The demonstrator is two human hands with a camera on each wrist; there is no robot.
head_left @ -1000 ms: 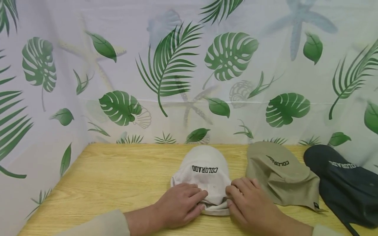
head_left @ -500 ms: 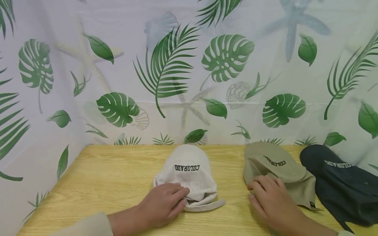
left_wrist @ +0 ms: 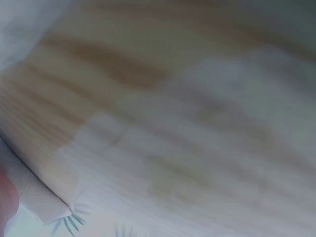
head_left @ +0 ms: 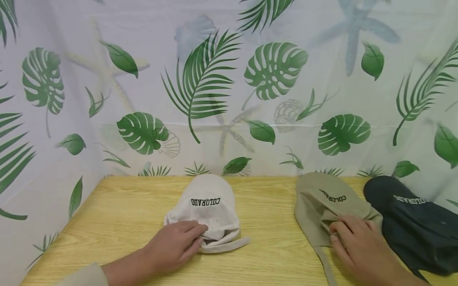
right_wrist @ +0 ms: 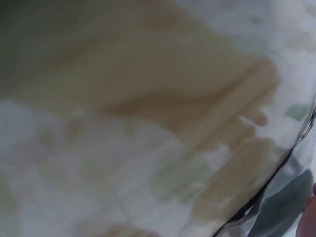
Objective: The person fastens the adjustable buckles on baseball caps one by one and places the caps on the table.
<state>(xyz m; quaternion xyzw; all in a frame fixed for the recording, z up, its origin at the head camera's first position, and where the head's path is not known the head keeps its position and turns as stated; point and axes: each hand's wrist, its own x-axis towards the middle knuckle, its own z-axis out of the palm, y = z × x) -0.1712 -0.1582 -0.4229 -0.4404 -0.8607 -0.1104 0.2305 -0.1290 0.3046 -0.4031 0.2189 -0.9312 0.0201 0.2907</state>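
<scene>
An off-white baseball cap with "COLORADO" upside down in this view lies left of centre in the head view. My left hand pinches its near left edge, fingers on top and thumb below; the cap's strap sticks out to the right. A khaki cap of the same kind lies to the right, its strap hanging toward me. At its near edge, my right hand has curled fingers over the fabric, the thumb beside them. Each wrist view catches only a sliver of hand, the left hand's finger beside pale fabric.
A dark navy cap lies at the far right, right beside the khaki one and partly behind my right hand. All the caps lie on a wood-grain table. A leaf-print cloth hangs along the back and left side.
My left hand has slid the off-white cap to the left. My right hand has let go of that cap and moved right onto the khaki cap.
</scene>
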